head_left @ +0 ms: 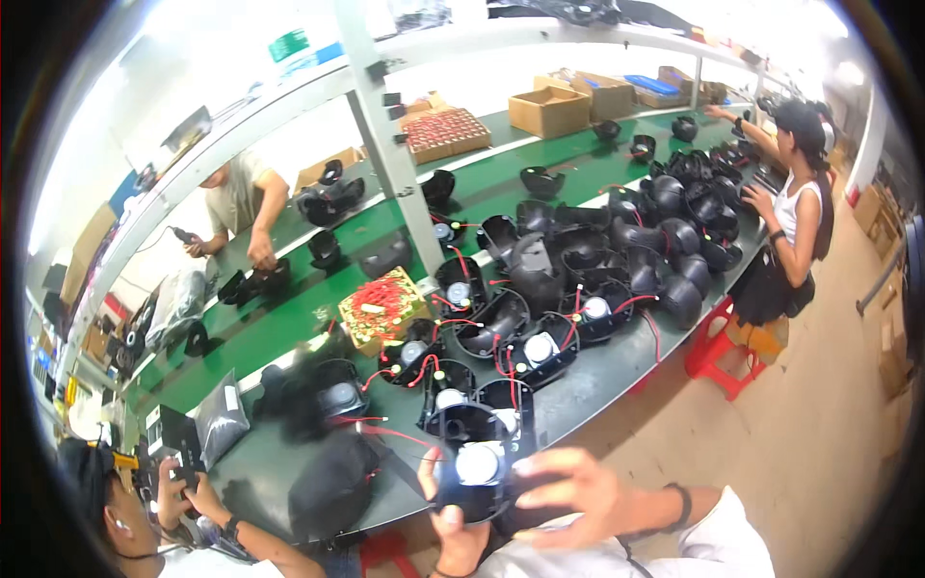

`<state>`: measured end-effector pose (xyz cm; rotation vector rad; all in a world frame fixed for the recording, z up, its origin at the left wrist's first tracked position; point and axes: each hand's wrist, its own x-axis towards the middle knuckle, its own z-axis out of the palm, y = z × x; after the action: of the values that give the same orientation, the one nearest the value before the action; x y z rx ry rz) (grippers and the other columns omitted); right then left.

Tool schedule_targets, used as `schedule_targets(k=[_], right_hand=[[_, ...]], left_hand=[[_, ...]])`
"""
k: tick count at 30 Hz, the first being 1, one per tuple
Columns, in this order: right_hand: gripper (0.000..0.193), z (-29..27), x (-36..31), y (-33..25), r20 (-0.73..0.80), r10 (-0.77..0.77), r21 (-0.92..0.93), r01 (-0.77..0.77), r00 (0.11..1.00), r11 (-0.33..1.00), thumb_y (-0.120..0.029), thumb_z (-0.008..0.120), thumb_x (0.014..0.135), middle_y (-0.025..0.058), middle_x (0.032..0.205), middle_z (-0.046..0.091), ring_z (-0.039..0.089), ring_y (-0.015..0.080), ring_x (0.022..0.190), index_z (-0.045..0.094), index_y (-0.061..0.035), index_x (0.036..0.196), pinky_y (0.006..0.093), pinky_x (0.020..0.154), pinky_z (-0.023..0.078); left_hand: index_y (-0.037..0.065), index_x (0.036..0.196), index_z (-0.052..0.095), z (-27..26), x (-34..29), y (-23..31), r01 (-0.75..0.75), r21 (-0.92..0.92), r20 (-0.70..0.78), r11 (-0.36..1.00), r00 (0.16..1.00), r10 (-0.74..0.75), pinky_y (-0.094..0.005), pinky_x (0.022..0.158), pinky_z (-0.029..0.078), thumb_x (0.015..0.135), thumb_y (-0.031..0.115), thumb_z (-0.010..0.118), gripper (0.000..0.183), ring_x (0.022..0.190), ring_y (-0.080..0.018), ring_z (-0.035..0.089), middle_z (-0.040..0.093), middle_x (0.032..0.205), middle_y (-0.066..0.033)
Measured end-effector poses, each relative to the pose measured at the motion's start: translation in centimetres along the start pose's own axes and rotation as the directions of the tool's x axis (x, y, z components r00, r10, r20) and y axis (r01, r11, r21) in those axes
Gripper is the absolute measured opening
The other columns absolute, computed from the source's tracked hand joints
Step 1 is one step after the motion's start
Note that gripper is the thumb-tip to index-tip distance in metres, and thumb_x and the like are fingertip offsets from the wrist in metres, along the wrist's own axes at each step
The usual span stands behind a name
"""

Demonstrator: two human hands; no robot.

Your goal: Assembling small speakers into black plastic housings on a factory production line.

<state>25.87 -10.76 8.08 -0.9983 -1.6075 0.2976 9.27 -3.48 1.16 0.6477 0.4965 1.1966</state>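
Observation:
At the near edge of the bench I hold a black plastic housing (469, 506) with a round white-faced part (478, 463) inside. My left hand (451, 528) grips its left side, the thumb at the lower rim. My right hand (583, 493) is slightly blurred beside the right rim, fingers apart; whether the fingertips touch cannot be made out. A red wire (400, 435) runs leftward from the housing. Just beyond stand several similar black housings (540, 349) with white round parts and red wires.
A heap of black shells (665, 226) covers the bench's right part. A yellow box (381, 310) of red pieces stands by a metal post (395, 164) and the green conveyor (289, 332). Co-workers sit at left (106, 520), right (795, 193) and across (241, 207). A red stool (718, 356) is at right.

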Motion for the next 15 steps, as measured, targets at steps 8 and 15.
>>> schedule_targets(k=[8,15], right_hand=[[0.015,3.2,19.9,12.4,0.491,0.104,-0.171,-0.021,0.865,0.985,-0.007,0.067,0.086,0.0174,0.081,0.069,0.07,0.033,0.077,0.067,0.0,0.099,0.0401,0.074,0.057],[0.017,13.8,27.5,24.7,0.471,0.312,-0.659,0.094,0.825,0.747,-0.005,0.063,0.083,0.0229,0.095,0.071,0.07,0.0417,0.091,0.069,0.0013,0.098,0.0475,0.081,0.058]], left_hand=[[0.011,0.147,0.035,-9.9,-1.8,4.1,-0.118,0.036,-0.037,0.992,0.992,0.12,-0.0518,0.099,0.051,0.082,0.059,0.068,0.087,0.123,-0.0361,0.057,0.053,0.137,-0.0177],[0.009,0.136,0.054,-22.6,-3.6,1.3,-0.22,0.54,-0.101,0.812,0.941,0.322,-0.0445,0.085,0.053,0.1,0.042,0.052,0.049,0.112,-0.0291,0.058,0.062,0.127,-0.0121]])
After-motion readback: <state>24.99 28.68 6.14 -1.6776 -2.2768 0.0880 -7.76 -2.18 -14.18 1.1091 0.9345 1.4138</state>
